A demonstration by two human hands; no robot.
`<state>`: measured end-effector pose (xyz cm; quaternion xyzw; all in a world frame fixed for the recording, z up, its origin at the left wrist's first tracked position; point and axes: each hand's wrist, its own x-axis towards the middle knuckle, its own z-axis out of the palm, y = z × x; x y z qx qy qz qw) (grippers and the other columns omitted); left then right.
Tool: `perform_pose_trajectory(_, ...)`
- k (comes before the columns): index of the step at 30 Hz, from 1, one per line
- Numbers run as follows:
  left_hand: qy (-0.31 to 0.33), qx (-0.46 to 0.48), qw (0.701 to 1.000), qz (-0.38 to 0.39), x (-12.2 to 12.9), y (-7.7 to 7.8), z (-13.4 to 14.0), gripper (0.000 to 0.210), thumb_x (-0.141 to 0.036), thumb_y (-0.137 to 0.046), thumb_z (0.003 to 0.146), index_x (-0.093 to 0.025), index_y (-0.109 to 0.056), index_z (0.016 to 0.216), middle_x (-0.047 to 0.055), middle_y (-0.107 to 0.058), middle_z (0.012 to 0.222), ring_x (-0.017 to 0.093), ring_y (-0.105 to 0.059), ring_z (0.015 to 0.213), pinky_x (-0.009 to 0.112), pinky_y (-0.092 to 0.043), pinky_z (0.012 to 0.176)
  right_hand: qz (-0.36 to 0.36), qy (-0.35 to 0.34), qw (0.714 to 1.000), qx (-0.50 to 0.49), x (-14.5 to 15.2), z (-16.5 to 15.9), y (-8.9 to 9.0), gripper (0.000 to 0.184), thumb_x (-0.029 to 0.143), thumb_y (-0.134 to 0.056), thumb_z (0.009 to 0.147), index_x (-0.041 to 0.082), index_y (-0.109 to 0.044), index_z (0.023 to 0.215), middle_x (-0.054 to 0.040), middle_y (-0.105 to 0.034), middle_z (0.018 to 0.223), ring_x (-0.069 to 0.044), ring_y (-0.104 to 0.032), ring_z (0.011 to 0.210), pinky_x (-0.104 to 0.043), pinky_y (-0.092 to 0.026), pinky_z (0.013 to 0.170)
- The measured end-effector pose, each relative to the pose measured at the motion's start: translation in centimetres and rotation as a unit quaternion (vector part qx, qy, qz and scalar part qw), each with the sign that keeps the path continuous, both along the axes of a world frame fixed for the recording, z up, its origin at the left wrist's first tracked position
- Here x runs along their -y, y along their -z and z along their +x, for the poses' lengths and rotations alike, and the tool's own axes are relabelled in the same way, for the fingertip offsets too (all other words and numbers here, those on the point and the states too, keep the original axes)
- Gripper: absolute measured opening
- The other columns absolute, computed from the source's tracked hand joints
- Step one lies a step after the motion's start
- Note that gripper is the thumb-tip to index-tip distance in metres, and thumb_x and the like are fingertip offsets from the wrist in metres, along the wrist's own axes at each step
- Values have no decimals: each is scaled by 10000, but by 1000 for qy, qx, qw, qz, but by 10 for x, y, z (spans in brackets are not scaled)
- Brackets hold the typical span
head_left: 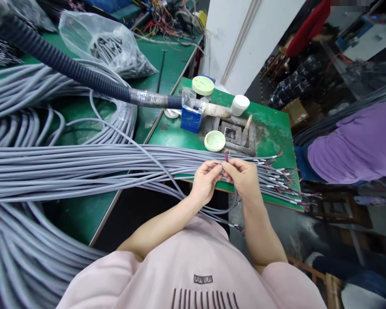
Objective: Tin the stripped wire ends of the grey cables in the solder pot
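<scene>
My left hand (pixel 206 179) and my right hand (pixel 243 175) meet in front of my chest, above a thick bundle of grey cables (pixel 131 161). Thin red and blue wires (pixel 226 156) stick up between the fingers, at the stripped end of one grey cable. My right hand is closed around that end. The fingers of my left hand are pinched at the same wires; the exact spot of contact is too small to make out. To the right of my hands, the bundle's stripped ends (pixel 284 176) fan out, with white sleeves and fine coloured wires.
Beyond the hands are a pale green lid (pixel 215 141), a square metal pot (pixel 233 133), a white tub (pixel 240 105) and a blue box (pixel 191 118). A corrugated hose (pixel 83 73) crosses overhead. A person in purple (pixel 357 141) is at the right.
</scene>
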<state>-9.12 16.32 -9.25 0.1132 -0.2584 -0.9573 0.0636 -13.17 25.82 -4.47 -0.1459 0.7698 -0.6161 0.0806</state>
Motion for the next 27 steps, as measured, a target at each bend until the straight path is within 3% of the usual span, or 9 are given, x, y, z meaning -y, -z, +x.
perform_pose_trajectory(4, -6, 4, 1000, 6, -1, -3, -3, 337, -313, -846, 617, -152, -576, 738, -31, -596, 695, 70, -536, 561, 198, -439, 541, -33, 4, 999, 23, -4, 2, 5, 232, 342, -688, 799, 155, -639, 672, 33, -574, 532, -60, -479, 402, -163, -367, 392)
perform_pose_trajectory(8, -37, 8, 999, -27, 6, -4, -7, 305, -329, -832, 641, -164, -596, 744, -44, -576, 696, 43, -483, 518, 182, -408, 521, -50, -36, 996, 69, -16, 12, 12, 278, 369, -664, 835, 188, -640, 1045, 20, -649, 661, -77, -528, 422, -173, -403, 403)
perform_pose_trajectory(10, -96, -16, 988, -119, 9, -2, -7, 244, -319, -818, 666, -169, -642, 743, -31, -589, 715, 48, -495, 560, 184, -415, 554, -63, -39, 993, 96, -21, 18, 17, 362, 381, -651, 847, 203, -576, 1152, 25, -650, 665, -78, -523, 408, -168, -386, 386)
perform_pose_trajectory(13, -156, -114, 930, -312, 10, 2, -6, 102, -258, -782, 716, -187, -714, 741, 3, -617, 726, 95, -556, 682, 221, -452, 652, -118, -11, 986, 121, -23, 27, 23, 402, 393, -642, 851, 220, -513, 1189, 58, -609, 605, -66, -466, 357, -153, -333, 347)
perform_pose_trajectory(16, -163, -140, 909, -357, 7, 4, -5, 59, -241, -763, 741, -206, -735, 779, 13, -638, 758, 108, -575, 713, 240, -464, 689, -165, 4, 978, 130, -19, 33, 22, 443, 381, -642, 852, 237, -460, 1229, 73, -593, 588, -59, -434, 342, -145, -310, 340)
perform_pose_trajectory(19, -87, -102, 956, -259, 4, 6, -4, 261, -317, -792, 715, -211, -722, 943, 24, -669, 831, 121, -618, 771, 241, -483, 731, -181, 11, 974, 133, -16, 38, 19, 486, 370, -645, 852, 260, -417, 1267, 79, -594, 597, -59, -423, 339, -148, -316, 339)
perform_pose_trajectory(23, 148, -96, 971, -159, 5, 9, 2, 406, -473, -686, 800, -159, -690, 1057, -24, -550, 553, 113, -562, 500, 253, -479, 563, -161, -22, 977, 138, -24, 40, 20, 462, 373, -643, 861, 285, -448, 1270, 71, -612, 626, -85, -503, 388, -175, -410, 372)
perform_pose_trajectory(25, 174, -100, 962, -186, 8, 10, 7, 388, -480, -665, 815, -144, -713, 1002, -20, -534, 546, 106, -528, 480, 257, -467, 545, -109, -62, 984, 128, -33, 34, 16, 391, 367, -681, 833, 262, -554, 1188, 39, -642, 676, -115, -595, 509, -221, -511, 481)
perform_pose_trajectory(27, 153, -117, 947, -256, 11, 10, 11, 311, -441, -701, 793, -145, -746, 878, 33, -623, 687, 126, -575, 642, 274, -488, 669, -51, -80, 991, 94, -44, 25, 8, 301, 371, -717, 794, 229, -653, 1053, 6, -664, 725, -142, -638, 625, -268, -557, 596)
